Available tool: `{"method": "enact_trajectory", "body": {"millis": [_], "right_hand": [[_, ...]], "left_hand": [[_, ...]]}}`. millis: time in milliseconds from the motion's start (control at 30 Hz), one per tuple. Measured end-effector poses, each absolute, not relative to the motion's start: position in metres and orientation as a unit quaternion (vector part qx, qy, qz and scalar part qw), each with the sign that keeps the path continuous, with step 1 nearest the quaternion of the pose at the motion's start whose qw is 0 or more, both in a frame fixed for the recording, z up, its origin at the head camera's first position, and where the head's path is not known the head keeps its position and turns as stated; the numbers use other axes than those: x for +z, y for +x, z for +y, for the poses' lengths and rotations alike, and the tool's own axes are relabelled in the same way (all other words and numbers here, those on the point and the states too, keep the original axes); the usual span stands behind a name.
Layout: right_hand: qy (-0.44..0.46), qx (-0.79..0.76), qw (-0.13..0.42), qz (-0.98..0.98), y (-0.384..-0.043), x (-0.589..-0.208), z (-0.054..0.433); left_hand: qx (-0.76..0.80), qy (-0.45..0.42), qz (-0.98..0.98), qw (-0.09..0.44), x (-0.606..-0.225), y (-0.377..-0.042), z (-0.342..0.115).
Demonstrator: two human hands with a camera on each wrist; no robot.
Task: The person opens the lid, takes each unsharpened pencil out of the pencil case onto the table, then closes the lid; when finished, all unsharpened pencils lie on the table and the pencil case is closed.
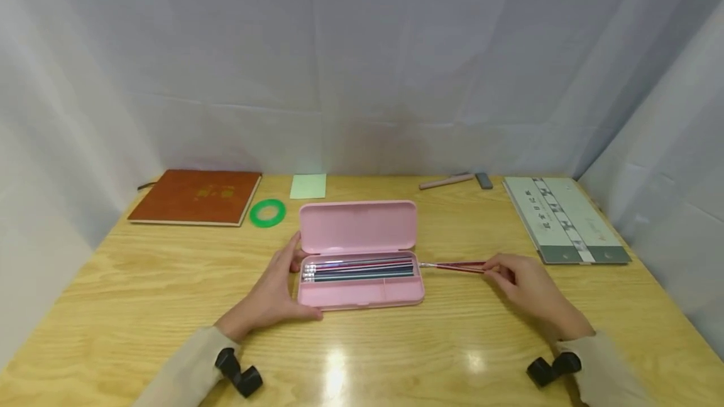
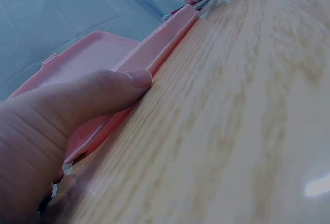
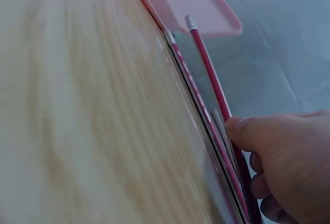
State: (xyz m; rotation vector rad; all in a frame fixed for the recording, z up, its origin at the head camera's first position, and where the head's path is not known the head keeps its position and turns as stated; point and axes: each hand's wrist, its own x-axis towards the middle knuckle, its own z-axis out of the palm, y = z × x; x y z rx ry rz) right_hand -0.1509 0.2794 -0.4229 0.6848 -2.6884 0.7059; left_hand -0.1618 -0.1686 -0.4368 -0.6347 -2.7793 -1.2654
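Observation:
A pink pencil case [image 1: 341, 294] lies with its lid raised on the table, and several pencils [image 1: 362, 269] lie side by side in its long rear compartment. My left hand [image 1: 275, 291] grips the case's left end, its thumb [image 2: 118, 86] along the front edge and its fingers partly hidden behind. To the right of the case, my right hand [image 1: 526, 284] pinches a red pencil [image 3: 214, 80], whose silver eraser end points toward the case. Below it, at least one more red pencil [image 3: 198, 100] lies on the table, partly overlapped by the held one.
At the back left are a brown notebook [image 1: 195, 198], a green tape roll [image 1: 256, 213] and pale green sticky notes [image 1: 308, 186]. A pinkish stick-like item [image 1: 445, 182] and a grey eraser [image 1: 483, 181] lie at the back right, near a pale green book [image 1: 565, 218].

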Motion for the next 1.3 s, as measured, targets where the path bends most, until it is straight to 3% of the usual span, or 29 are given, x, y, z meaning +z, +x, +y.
{"method": "enact_trajectory", "body": {"millis": [367, 867, 1300], "right_hand": [[0.252, 0.239, 0.141, -0.927, -0.155, -0.428, 0.28], [0.243, 0.225, 0.084, -0.94, -0.174, -0.43, 0.251], [0.275, 0.257, 0.097, -0.921, -0.182, -0.422, 0.217]], "left_hand": [[-0.403, -0.2, -0.893, 0.012, -0.437, -0.162, -0.17], [-0.407, -0.199, -0.891, 0.011, -0.438, -0.163, -0.169], [-0.401, -0.2, -0.894, 0.01, -0.438, -0.163, -0.169]]}}
